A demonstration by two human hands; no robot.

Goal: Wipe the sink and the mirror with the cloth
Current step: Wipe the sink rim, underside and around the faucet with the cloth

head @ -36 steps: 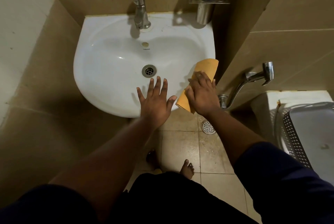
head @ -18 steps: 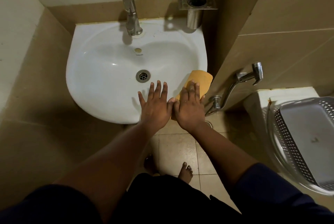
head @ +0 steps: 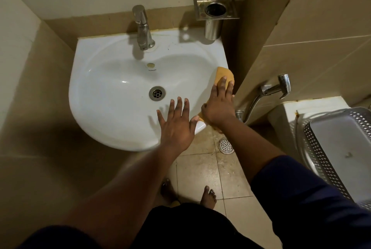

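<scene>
A white wall-hung sink [head: 112,96] fills the middle of the head view, with a chrome tap [head: 143,30] at its back and a metal drain [head: 157,93] in the bowl. An orange cloth [head: 223,74] lies over the sink's right rim. My right hand [head: 219,104] presses flat on the cloth with straight fingers. My left hand [head: 176,124] rests with spread fingers on the front rim, just left of the right hand. No mirror is in view.
A steel cup holder [head: 215,11] hangs on the wall at the back right. A chrome spray tap [head: 275,90] sticks out of the right wall. A perforated steel basket [head: 339,148] sits on a white cistern at right. A floor drain [head: 225,146] lies below.
My right hand slid the cloth in toward the left hand, then forward along the right rim. The left hand stayed on the front rim. The camera tilted.
</scene>
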